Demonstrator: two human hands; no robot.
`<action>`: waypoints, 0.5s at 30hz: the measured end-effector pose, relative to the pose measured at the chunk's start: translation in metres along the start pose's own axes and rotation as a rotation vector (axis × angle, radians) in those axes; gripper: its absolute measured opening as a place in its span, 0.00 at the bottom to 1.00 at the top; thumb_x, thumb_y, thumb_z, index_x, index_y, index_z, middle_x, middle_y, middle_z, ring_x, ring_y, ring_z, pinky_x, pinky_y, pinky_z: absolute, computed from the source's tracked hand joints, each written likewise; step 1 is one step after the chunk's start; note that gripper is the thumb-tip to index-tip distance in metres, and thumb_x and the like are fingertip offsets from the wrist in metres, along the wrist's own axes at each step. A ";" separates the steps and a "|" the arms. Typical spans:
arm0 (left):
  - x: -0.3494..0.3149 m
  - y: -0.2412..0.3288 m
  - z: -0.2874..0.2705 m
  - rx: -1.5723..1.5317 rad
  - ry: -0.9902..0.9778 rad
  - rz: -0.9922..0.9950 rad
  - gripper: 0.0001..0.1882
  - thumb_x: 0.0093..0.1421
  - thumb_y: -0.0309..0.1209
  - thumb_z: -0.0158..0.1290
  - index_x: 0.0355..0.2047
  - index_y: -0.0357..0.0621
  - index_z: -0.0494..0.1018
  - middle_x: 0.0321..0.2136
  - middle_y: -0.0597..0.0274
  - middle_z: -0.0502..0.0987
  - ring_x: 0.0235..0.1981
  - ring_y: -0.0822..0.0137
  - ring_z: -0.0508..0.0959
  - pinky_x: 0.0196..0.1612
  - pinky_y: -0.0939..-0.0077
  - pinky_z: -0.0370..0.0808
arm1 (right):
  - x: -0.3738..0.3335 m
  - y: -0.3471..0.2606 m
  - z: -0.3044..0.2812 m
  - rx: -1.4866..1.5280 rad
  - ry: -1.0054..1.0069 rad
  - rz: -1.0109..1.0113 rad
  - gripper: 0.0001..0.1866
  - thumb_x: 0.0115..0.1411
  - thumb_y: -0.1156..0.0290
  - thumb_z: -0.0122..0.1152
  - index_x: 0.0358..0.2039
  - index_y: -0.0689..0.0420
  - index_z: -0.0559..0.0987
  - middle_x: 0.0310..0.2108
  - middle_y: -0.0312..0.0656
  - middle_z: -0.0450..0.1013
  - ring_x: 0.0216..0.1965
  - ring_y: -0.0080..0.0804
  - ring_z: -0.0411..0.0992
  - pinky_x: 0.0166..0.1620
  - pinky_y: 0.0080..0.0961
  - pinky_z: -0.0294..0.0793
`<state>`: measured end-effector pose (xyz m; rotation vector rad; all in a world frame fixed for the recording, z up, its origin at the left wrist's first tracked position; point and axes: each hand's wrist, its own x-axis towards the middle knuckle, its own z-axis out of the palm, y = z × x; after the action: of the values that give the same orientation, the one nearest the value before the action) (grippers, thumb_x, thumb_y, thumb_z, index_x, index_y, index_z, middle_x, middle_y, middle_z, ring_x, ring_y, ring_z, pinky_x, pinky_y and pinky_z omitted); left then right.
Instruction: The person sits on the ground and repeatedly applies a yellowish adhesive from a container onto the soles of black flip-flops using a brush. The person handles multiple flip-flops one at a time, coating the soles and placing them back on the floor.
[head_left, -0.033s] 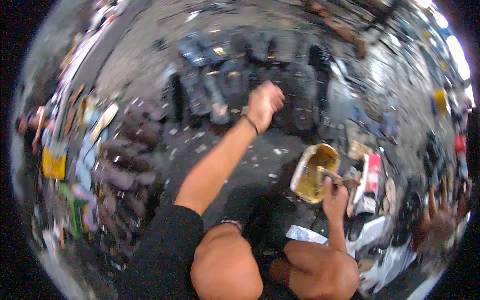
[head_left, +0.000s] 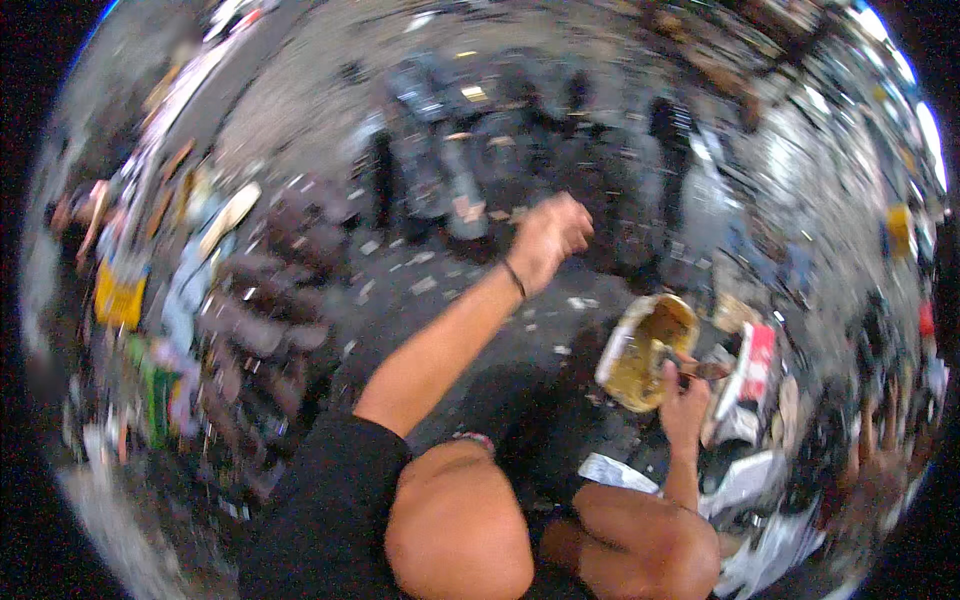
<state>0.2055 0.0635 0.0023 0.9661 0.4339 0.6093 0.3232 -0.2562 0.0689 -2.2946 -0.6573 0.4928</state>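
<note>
My left hand [head_left: 550, 243], with a dark band at the wrist, hangs over the near edge of dark shoe-shaped pieces [head_left: 465, 185] laid in rows. Its fingers look bent but are smeared by motion, and anything in them is hidden. On the right, my right hand [head_left: 685, 400] is closed round what looks like a brush [head_left: 708, 370] with a brown handle. The brush's pale end is at the inner side of an oblong tub [head_left: 617, 345] with a whitish rim and yellowish-brown coating.
Brown shoe-like pieces [head_left: 255, 330] are heaped on the left, near a yellow container [head_left: 120, 297]. Pale scraps [head_left: 425, 285] dot the dark ground. A red-and-white object [head_left: 757, 365] lies beyond the tub. White sheets [head_left: 745, 480] lie by my right knee.
The whole view has shifted, so the ground and objects sit slightly further right and lower. My left hand stays over the near edge of the rows; my right hand keeps the brush at the tub.
</note>
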 end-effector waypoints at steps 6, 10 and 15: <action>-0.231 0.020 -0.043 0.192 0.520 -0.066 0.16 0.71 0.36 0.50 0.52 0.39 0.75 0.46 0.61 0.79 0.46 0.70 0.79 0.47 0.75 0.77 | 0.021 0.040 0.023 -0.495 0.141 -0.301 0.20 0.62 0.58 0.65 0.44 0.63 0.80 0.40 0.53 0.77 0.43 0.50 0.74 0.51 0.44 0.71; -0.288 0.097 -0.124 0.334 1.009 0.335 0.06 0.66 0.31 0.54 0.37 0.42 0.74 0.33 0.69 0.75 0.32 0.75 0.74 0.38 0.76 0.74 | -0.005 0.020 -0.015 -0.166 0.154 -0.148 0.18 0.63 0.61 0.64 0.43 0.65 0.78 0.39 0.53 0.77 0.44 0.49 0.74 0.51 0.43 0.72; -0.304 0.204 -0.273 0.348 1.451 0.351 0.12 0.59 0.37 0.62 0.28 0.49 0.70 0.23 0.74 0.67 0.27 0.78 0.64 0.31 0.78 0.60 | -0.038 0.018 -0.026 -0.031 -0.136 -0.098 0.16 0.64 0.63 0.61 0.43 0.63 0.78 0.38 0.56 0.76 0.43 0.54 0.75 0.50 0.44 0.71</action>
<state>-0.2434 0.1227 0.0616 0.7815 1.7113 1.5669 0.3113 -0.3032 0.0802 -2.2600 -0.8450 0.5995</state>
